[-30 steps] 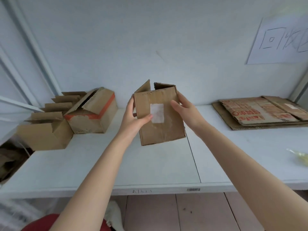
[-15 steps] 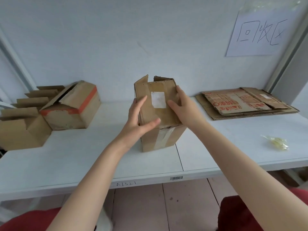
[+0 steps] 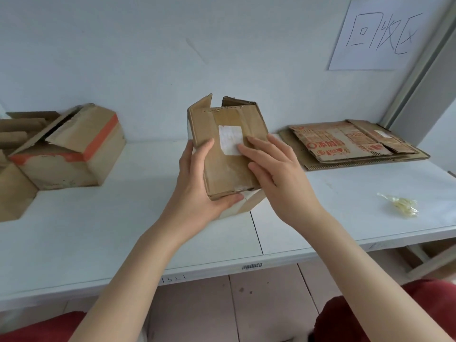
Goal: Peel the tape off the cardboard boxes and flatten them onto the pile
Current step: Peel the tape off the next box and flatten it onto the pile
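1. The small cardboard box [image 3: 223, 172] stands at the centre of the view above the tabletop [image 3: 98, 230], top flaps open and tilted toward 12 o'clock. Its inside and far side are hidden, and the hands cover its lower end, so I cannot tell whether it rests on the tabletop.
2. A white label [image 3: 229, 139] sits on the near face over a strip of glossy tape [image 3: 227, 117]. Its print is too blurred to read.
3. At 9 o'clock, the taped box with an orange band [image 3: 71, 156] lies whole, but the open boxes [image 3: 14, 191] beside it are cut off by the left edge.
4. The left hand [image 3: 197, 191] comes in from 7 o'clock. Its grip is wrapped round the box's lower left corner: the thumb lies along the near face and one finger curls under the bottom edge. The other fingers are hidden behind the box.
5. The right hand [image 3: 276, 176] comes in from 5 o'clock. Its grip is spread, the fingers straight and flat on the near face, with the fingertips touching the label's lower right corner.
6. The pile of flattened cardboard [image 3: 345, 144] lies at 2 o'clock, well apart from the box.
7. A crumpled wad of clear tape [image 3: 401, 206] lies at 3 o'clock, near the tabletop's front edge.
8. A handwritten paper sign [image 3: 385, 35] hangs at 1 o'clock, cut off by the top edge.
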